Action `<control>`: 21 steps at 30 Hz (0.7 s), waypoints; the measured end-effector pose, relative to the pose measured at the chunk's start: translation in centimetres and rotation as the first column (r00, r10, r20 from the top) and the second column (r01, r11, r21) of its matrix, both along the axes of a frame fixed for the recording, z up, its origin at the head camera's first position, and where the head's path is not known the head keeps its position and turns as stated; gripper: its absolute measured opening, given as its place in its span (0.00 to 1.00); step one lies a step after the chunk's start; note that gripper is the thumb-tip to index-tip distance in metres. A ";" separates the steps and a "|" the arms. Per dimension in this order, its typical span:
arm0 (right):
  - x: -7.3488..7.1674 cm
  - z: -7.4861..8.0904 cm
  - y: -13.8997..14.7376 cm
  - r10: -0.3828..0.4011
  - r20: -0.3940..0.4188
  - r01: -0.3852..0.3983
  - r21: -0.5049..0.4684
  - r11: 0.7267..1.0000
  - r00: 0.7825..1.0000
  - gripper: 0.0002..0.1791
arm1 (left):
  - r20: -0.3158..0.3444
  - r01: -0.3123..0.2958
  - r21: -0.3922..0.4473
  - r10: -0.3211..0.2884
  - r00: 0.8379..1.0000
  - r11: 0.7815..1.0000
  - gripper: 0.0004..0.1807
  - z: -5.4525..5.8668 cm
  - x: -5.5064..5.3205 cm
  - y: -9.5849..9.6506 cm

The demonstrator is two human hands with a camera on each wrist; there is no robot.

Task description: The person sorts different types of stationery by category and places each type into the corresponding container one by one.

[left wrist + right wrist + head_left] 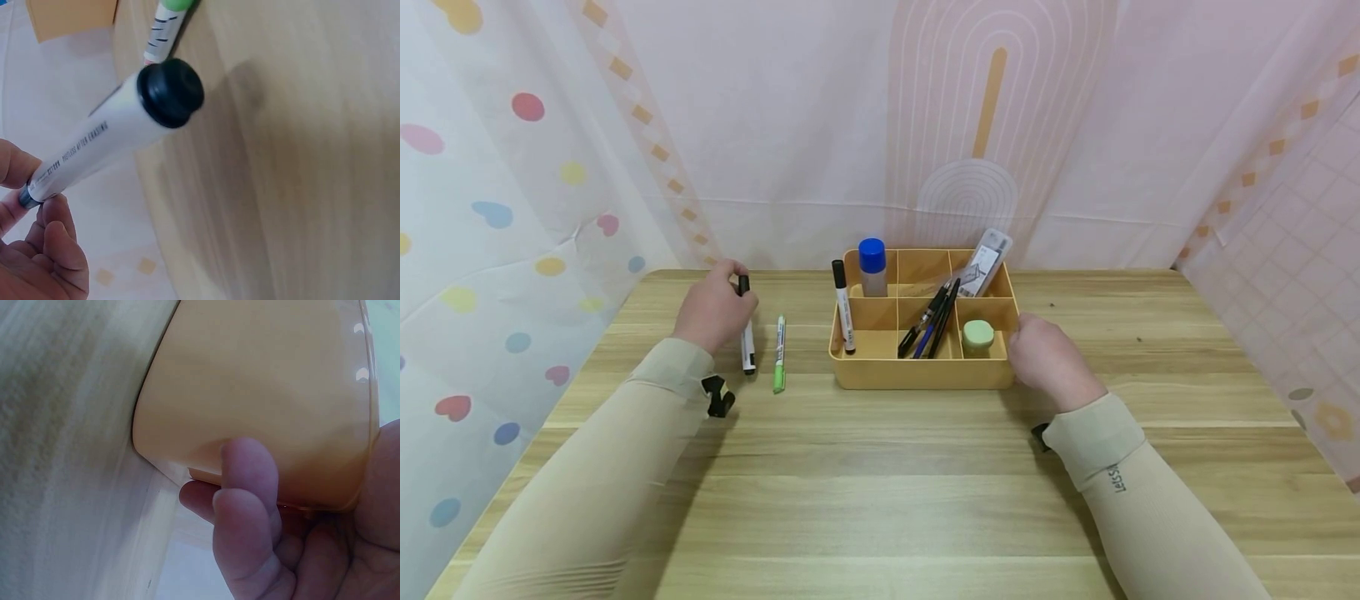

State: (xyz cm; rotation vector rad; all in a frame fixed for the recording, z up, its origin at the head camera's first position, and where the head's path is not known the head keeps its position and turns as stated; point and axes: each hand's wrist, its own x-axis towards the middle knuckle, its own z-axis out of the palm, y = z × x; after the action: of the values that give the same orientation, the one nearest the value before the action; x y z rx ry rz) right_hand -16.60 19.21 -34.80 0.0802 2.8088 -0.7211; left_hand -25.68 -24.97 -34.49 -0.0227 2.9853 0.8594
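My left hand (713, 310) pinches a white marker (747, 348) by its black-capped end. In the left wrist view the marker's black tail end (172, 92) points toward the camera, and its shadow falls on the wood. A highlighter-like pen with a green end (779, 354) lies just to the right of that hand. My right hand (1051, 360) grips the right end of a yellow divided organizer box (917, 375). Up close in the right wrist view, curled fingers (247, 475) press against the box's outer wall (262, 381), with the thumb at its rim.
Standing in the box are another white marker (844, 312), a blue-capped glue stick (872, 267), several dark pens (934, 321), a pale green round item (977, 334) and a clear case (987, 262). A patterned curtain (790, 125) hangs behind the wooden table (865, 500).
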 end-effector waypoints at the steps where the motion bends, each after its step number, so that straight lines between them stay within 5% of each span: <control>1: 0.0 0.0 0.0 -0.001 0.001 0.001 0.001 1.000 1.000 0.25 | -0.007 0.000 0.003 0.000 1.000 1.000 0.28 0.0 0.0 0.0; 21: -0.1 -0.3 0.2 -0.003 -0.005 0.003 0.018 1.000 1.000 0.28 | -0.195 0.029 0.139 -0.002 0.981 0.990 0.23 2.0 1.0 2.4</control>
State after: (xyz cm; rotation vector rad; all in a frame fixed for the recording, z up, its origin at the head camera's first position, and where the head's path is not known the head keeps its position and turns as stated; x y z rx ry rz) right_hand -16.69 19.37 -35.07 0.0865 2.8207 -0.6970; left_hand -24.73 -22.57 -32.50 0.0941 3.0867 1.1316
